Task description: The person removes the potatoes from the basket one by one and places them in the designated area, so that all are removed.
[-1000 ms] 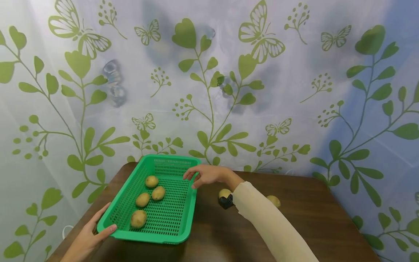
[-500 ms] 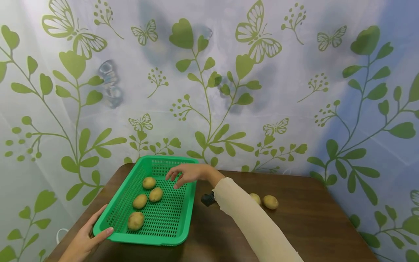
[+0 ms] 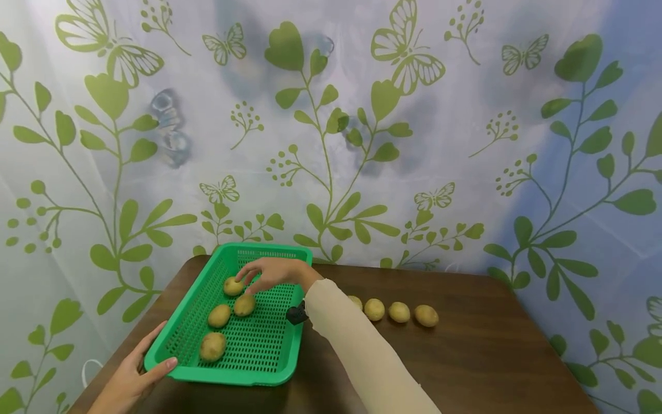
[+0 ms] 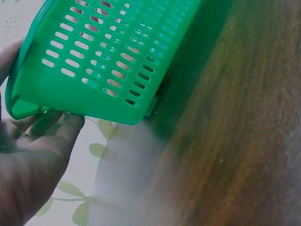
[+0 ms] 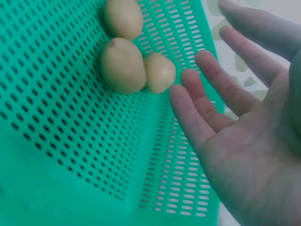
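Note:
A green plastic basket (image 3: 227,377) with slotted walls stands on the left of the table, several potatoes lying on its floor. My left hand (image 3: 131,371) holds its near left corner, thumb over the rim; in the left wrist view, the fingers (image 4: 70,126) curl beneath that rim. Inside the basket's outline, my right hand (image 3: 274,273) hovers with fingers spread over the far potato (image 3: 234,286) and the middle potato (image 3: 245,305). The right wrist view shows the right palm (image 5: 254,155) holding nothing, fingertips near a small potato (image 5: 160,73). Nearest the front lies another potato (image 3: 212,347).
Several more potatoes (image 3: 374,309) form a row on the brown wooden table (image 3: 465,362), right of the basket, partly behind the right sleeve (image 3: 357,339). A curtain (image 3: 357,190) with green leaves and butterflies hangs behind. A white cord (image 3: 85,372) shows at the left edge.
My right hand has moved left, from the basket's right rim to over the potatoes inside. More of the potato row on the table has come into sight. The left hand keeps its hold.

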`<state>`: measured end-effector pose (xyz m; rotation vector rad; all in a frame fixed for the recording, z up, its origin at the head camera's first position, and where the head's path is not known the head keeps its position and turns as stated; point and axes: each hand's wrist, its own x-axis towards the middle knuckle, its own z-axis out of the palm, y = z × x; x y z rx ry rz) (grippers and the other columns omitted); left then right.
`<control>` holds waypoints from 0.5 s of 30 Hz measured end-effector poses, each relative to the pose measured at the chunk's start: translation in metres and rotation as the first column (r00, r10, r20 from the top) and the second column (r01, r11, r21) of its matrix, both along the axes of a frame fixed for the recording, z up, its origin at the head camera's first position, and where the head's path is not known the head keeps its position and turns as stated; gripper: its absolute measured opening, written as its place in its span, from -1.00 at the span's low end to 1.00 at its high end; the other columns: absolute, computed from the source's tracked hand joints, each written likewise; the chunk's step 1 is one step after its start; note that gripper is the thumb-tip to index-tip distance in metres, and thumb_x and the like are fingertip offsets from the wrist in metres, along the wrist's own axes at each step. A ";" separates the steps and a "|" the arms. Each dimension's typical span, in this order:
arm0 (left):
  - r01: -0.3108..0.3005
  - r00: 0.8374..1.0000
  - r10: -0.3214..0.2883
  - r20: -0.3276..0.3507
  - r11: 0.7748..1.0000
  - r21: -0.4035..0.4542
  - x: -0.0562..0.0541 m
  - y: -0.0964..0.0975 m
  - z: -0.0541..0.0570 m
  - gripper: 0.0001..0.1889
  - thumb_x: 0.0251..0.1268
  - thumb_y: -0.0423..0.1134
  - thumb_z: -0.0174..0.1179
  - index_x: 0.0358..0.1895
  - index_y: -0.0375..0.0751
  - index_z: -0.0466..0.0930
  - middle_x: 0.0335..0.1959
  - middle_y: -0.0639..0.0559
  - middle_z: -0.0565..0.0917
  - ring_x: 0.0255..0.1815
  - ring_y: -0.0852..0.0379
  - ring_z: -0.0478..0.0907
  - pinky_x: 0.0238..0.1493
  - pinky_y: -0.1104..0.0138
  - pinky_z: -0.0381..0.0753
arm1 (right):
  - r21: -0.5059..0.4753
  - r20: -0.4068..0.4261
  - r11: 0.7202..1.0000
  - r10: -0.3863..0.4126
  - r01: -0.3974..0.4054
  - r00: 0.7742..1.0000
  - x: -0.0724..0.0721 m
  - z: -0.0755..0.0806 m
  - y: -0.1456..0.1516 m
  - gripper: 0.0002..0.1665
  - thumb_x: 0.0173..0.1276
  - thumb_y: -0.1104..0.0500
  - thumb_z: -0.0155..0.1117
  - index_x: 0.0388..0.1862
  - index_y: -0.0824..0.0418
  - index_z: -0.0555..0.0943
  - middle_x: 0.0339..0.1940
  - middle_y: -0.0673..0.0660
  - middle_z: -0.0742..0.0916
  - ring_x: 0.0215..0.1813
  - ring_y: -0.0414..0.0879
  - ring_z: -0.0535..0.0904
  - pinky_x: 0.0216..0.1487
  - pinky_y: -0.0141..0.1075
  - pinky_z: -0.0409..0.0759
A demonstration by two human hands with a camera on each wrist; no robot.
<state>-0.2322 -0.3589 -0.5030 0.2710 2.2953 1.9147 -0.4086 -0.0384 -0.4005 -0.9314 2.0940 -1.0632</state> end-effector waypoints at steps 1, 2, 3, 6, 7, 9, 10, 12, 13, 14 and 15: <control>-0.003 1.000 0.003 0.001 1.000 -0.007 0.000 -0.001 0.000 -0.15 0.66 -0.32 0.06 0.69 -0.26 -0.38 -0.50 0.08 0.44 -0.67 0.07 0.18 -0.62 0.13 0.39 | -0.014 0.019 1.000 -0.004 0.004 1.000 -0.002 -0.003 -0.004 -0.45 0.51 0.21 0.37 0.43 0.14 0.54 0.35 0.19 0.59 0.17 -0.20 0.57 0.26 -0.12 0.57; -0.004 1.000 0.004 0.002 1.000 -0.015 0.000 -0.002 0.001 -0.15 0.66 -0.31 0.05 0.69 -0.24 -0.37 -0.52 0.10 0.42 -0.67 0.08 0.18 -0.62 0.15 0.39 | -0.026 0.036 1.000 -0.009 0.010 0.999 -0.003 -0.007 -0.007 -0.44 0.51 0.22 0.37 0.44 0.18 0.53 0.36 0.22 0.58 0.16 -0.21 0.57 0.29 -0.09 0.56; -0.002 1.000 0.002 0.001 1.000 -0.018 0.000 -0.003 0.001 -0.16 0.66 -0.32 0.05 0.69 -0.24 -0.37 -0.43 0.11 0.50 -0.61 0.16 0.31 -0.56 0.21 0.49 | -0.038 0.058 0.999 -0.017 0.019 0.998 -0.005 -0.011 -0.011 -0.43 0.50 0.23 0.37 0.45 0.20 0.52 0.38 0.24 0.57 0.15 -0.22 0.57 0.30 -0.06 0.55; 0.002 1.000 -0.002 0.019 1.000 -0.020 -0.002 -0.004 0.000 -0.14 0.66 -0.30 0.05 0.69 -0.25 -0.40 -0.39 0.10 0.52 -0.52 0.25 0.42 -0.46 0.29 0.58 | -0.061 0.111 0.997 -0.049 0.056 0.993 -0.010 -0.023 -0.019 -0.41 0.49 0.26 0.38 0.45 0.25 0.51 0.35 0.22 0.58 0.15 -0.23 0.57 0.27 -0.09 0.57; 0.006 1.000 -0.006 0.020 1.000 -0.010 -0.003 -0.003 0.000 -0.14 0.66 -0.30 0.05 0.68 -0.27 -0.41 -0.29 0.07 0.57 -0.45 0.24 0.48 -0.40 0.29 0.60 | -0.067 0.117 0.996 -0.057 0.065 0.991 -0.011 -0.027 -0.020 -0.42 0.49 0.27 0.37 0.45 0.25 0.51 0.34 0.21 0.59 0.15 -0.23 0.56 0.26 -0.11 0.58; 0.006 0.999 -0.006 0.032 1.000 0.011 -0.003 -0.002 -0.001 -0.13 0.66 -0.31 0.05 0.68 -0.30 -0.42 -0.15 0.06 0.60 -0.34 0.23 0.56 -0.31 0.29 0.65 | -0.082 0.122 0.993 -0.074 0.084 0.990 -0.011 -0.033 -0.024 -0.43 0.50 0.27 0.37 0.44 0.26 0.52 0.31 0.18 0.60 0.16 -0.21 0.56 0.22 -0.15 0.60; 0.002 0.999 -0.003 0.044 1.000 0.010 -0.003 -0.002 -0.001 -0.12 0.66 -0.30 0.06 0.68 -0.28 -0.43 -0.24 0.05 0.57 -0.43 0.23 0.50 -0.38 0.29 0.62 | -0.087 0.113 0.992 -0.081 0.091 0.990 -0.012 -0.036 -0.026 -0.44 0.50 0.25 0.37 0.44 0.26 0.52 0.30 0.16 0.60 0.17 -0.20 0.55 0.21 -0.16 0.60; 0.004 0.999 -0.005 0.046 1.000 0.021 -0.003 -0.001 -0.001 -0.13 0.66 -0.31 0.06 0.68 -0.29 -0.42 -0.10 -0.03 0.60 -0.34 0.21 0.55 -0.30 0.27 0.65 | -0.093 0.093 0.990 -0.099 0.108 0.991 -0.012 -0.042 -0.028 -0.45 0.50 0.23 0.38 0.42 0.25 0.53 0.30 0.13 0.60 0.20 -0.18 0.55 0.21 -0.16 0.60; 0.009 0.999 -0.010 0.044 1.000 0.026 -0.003 -0.001 -0.001 -0.13 0.66 -0.31 0.06 0.68 -0.28 -0.41 -0.09 -0.04 0.60 -0.33 0.21 0.55 -0.30 0.27 0.65 | -0.090 0.081 0.989 -0.114 0.121 0.990 -0.012 -0.045 -0.028 -0.45 0.49 0.23 0.39 0.42 0.23 0.54 0.29 0.10 0.60 0.21 -0.17 0.54 0.21 -0.16 0.60; 0.012 0.999 -0.014 0.044 0.999 0.035 -0.003 -0.001 -0.002 -0.14 0.65 -0.31 0.06 0.68 -0.27 -0.40 -0.08 -0.06 0.61 -0.30 0.20 0.58 -0.26 0.27 0.67 | -0.084 0.069 0.988 -0.126 0.132 0.990 -0.012 -0.048 -0.028 -0.45 0.48 0.22 0.40 0.41 0.21 0.55 0.28 0.07 0.60 0.24 -0.16 0.52 0.21 -0.18 0.59; 0.023 0.999 -0.024 0.036 0.999 0.045 -0.003 -0.001 -0.002 -0.14 0.65 -0.32 0.05 0.69 -0.26 -0.40 -0.07 -0.09 0.61 -0.30 0.19 0.58 -0.26 0.26 0.67 | -0.076 0.055 0.987 -0.135 0.139 0.989 -0.012 -0.051 -0.028 -0.45 0.47 0.21 0.42 0.41 0.19 0.56 0.28 0.05 0.60 0.28 -0.14 0.50 0.22 -0.19 0.57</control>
